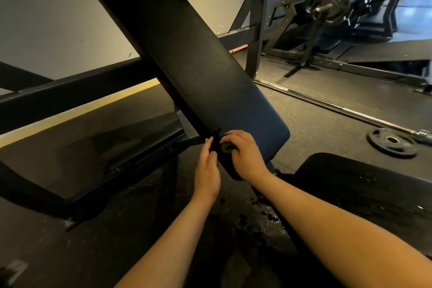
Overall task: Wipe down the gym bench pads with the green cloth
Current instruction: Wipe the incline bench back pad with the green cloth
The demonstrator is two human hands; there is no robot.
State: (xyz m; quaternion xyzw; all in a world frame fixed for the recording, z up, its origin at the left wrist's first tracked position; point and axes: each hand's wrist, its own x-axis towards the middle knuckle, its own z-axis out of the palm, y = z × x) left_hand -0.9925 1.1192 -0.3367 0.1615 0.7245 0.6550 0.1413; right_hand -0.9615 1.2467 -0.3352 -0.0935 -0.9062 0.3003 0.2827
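Note:
A long black back pad (177, 49) of the gym bench slants up from the centre to the upper left. The black seat pad (364, 184) lies at the lower right. My right hand (245, 154) grips a bunched green cloth (226, 147) against the lower left corner of the back pad; only a small green patch shows under the fingers. My left hand (207, 170) rests with straight fingers against the left side edge of the same pad, just beside the cloth.
A black steel frame beam (70, 96) runs across the left. A barbell (339, 110) lies on the rubber floor to the right, with a weight plate (392, 141) beside it. A loaded plate machine (332, 4) stands at the back right.

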